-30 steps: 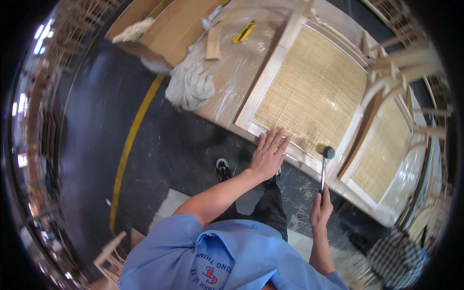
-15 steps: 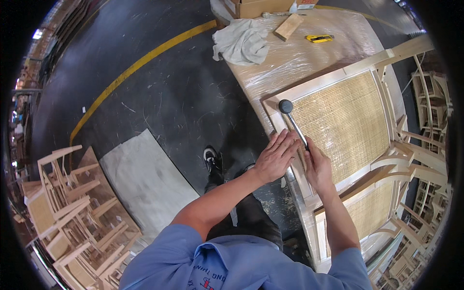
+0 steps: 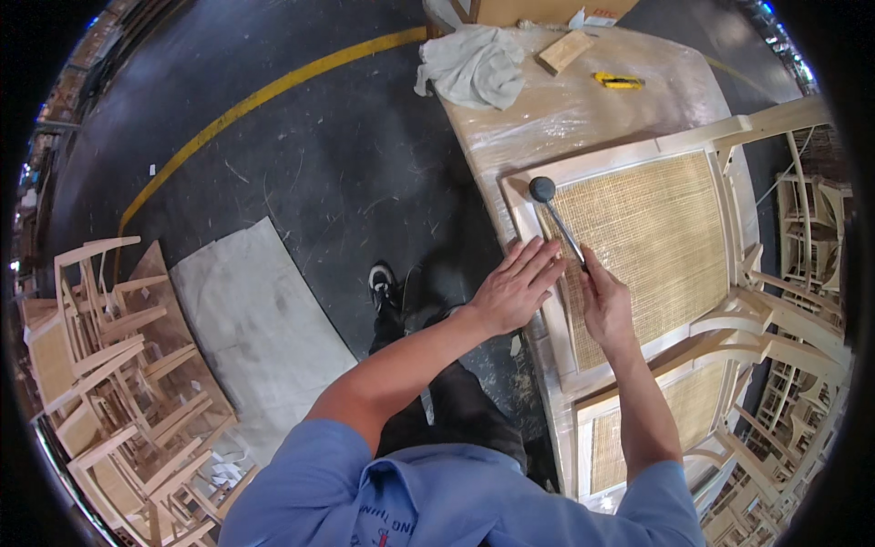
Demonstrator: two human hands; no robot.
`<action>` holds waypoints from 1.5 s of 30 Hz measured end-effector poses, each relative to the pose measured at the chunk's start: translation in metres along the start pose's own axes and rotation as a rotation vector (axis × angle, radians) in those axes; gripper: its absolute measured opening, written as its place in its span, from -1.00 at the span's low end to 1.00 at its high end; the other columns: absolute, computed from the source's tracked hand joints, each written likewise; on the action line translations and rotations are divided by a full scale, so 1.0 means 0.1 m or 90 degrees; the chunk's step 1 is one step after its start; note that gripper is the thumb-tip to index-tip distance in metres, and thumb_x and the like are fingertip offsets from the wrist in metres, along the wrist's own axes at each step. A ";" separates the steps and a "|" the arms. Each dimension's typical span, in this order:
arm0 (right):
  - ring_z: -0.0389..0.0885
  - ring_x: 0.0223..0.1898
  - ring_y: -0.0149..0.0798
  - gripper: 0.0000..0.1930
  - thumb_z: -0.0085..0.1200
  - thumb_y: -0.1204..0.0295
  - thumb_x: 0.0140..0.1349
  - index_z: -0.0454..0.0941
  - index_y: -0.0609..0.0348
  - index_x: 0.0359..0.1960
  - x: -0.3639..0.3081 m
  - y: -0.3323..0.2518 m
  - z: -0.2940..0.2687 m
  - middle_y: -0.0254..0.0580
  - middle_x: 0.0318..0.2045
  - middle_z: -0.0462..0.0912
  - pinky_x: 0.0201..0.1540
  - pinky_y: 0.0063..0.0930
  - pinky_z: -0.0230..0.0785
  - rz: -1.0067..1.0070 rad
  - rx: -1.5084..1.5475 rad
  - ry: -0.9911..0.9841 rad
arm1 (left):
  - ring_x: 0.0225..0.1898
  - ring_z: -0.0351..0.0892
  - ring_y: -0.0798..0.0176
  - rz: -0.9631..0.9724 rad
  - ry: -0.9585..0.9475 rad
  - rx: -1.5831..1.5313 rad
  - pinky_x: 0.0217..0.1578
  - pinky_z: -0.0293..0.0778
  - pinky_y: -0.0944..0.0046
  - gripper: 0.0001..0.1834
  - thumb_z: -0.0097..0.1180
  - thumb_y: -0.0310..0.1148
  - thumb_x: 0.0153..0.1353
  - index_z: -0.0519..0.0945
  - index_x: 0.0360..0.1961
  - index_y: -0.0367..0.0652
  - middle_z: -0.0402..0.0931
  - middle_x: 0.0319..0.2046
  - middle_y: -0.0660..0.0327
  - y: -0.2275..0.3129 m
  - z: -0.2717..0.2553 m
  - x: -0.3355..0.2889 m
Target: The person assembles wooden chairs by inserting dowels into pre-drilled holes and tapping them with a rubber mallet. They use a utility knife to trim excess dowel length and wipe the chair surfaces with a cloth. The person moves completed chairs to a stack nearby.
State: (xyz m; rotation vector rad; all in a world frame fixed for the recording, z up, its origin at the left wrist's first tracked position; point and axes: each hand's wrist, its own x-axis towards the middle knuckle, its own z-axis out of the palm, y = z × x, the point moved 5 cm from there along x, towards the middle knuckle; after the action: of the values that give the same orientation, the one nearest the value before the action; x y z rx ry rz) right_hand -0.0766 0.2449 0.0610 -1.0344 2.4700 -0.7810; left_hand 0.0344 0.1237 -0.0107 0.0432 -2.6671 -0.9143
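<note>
My right hand (image 3: 607, 303) is closed round the handle of a mallet (image 3: 567, 232) with a round black head and a metal shaft. The mallet's head is over the upper left corner of a pale wooden chair frame (image 3: 540, 239); whether it touches the wood I cannot tell. Woven cane webbing (image 3: 652, 242) fills that frame. My left hand (image 3: 513, 288) lies with fingers stretched out along the frame's left rail, just left of the shaft. A second chair with a cane panel (image 3: 658, 427) lies nearer, below my right forearm.
The chairs lie on a plastic-wrapped table (image 3: 510, 137). On its far part are a white cloth (image 3: 474, 66), a wood block (image 3: 565, 52), a yellow utility knife (image 3: 619, 81) and a cardboard box (image 3: 538, 11). Chair frames (image 3: 118, 365) stand at left beside a grey sheet (image 3: 260, 337).
The view has shifted slightly, so the scene sits a little differently. Both hands keep nearly the same places on the frame and mallet, with the mallet's head still near the corner.
</note>
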 end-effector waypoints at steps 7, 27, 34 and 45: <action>0.76 -0.17 0.18 -0.53 0.05 0.53 0.45 0.44 0.15 0.39 -0.04 -0.21 -0.12 0.26 -0.16 0.71 -0.16 -0.17 0.58 -0.133 0.054 0.144 | 0.60 0.00 -0.04 -0.003 0.000 0.024 0.57 -0.10 -0.11 -0.30 0.20 -0.20 0.32 0.35 0.47 -0.01 0.09 0.57 0.08 -0.01 -0.04 -0.01; 0.33 -0.53 -0.46 -0.77 0.34 0.43 0.31 0.48 0.20 -0.33 -1.66 -0.01 0.51 -0.31 -0.61 0.40 -0.46 -0.45 0.27 0.406 0.279 0.410 | 0.61 -0.07 -0.09 0.311 -0.283 0.174 0.55 -0.16 -0.15 -0.12 0.30 0.02 0.22 0.31 0.51 -0.01 0.12 0.57 0.25 -0.28 -0.12 0.34; 0.71 -0.14 0.06 -0.76 0.35 0.51 0.22 0.62 0.26 -0.11 -1.15 -0.16 0.89 0.05 -0.19 0.72 -0.05 -0.21 0.54 0.403 0.231 0.598 | 0.56 0.06 -0.16 0.469 -0.263 0.130 0.51 -0.02 -0.19 -0.19 0.30 -0.05 0.24 0.37 0.49 0.01 0.20 0.52 0.21 -0.36 -0.11 0.49; 0.67 -0.20 0.03 -0.75 0.39 0.48 0.16 0.68 0.17 -0.12 -0.87 -0.19 1.08 -0.04 -0.27 0.71 -0.10 -0.21 0.53 0.471 0.111 0.741 | 0.48 0.23 -0.12 0.532 -0.215 0.043 0.44 0.11 -0.14 -0.32 0.30 -0.21 0.22 0.50 0.39 -0.01 0.38 0.42 0.28 -0.41 -0.07 0.55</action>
State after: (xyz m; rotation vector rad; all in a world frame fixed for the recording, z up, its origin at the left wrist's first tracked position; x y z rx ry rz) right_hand 0.0473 0.2595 -0.0034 0.6507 3.1559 -1.5241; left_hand -0.0189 0.0794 -0.0140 -1.1996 -2.5776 -0.5703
